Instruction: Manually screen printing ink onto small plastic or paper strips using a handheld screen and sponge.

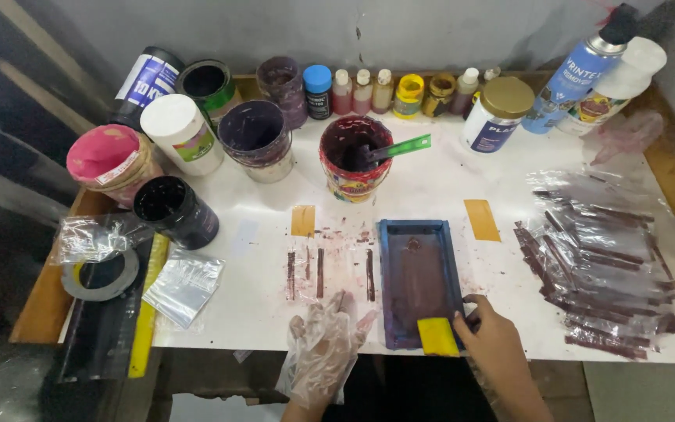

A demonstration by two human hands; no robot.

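A small blue-framed printing screen lies flat on the white table, stained dark maroon inside. My right hand grips its near right corner, beside a yellow squeegee resting on the near end of the frame. My left hand, in a thin clear plastic glove, rests fingers spread on the table just left of the frame. Several short maroon printed strips lie on the table above those fingers.
A red tub of maroon ink with a green stick stands behind the frame. More ink pots, small bottles and a spray can line the back. Clear bags with many maroon strips cover the right. Tape roll at left.
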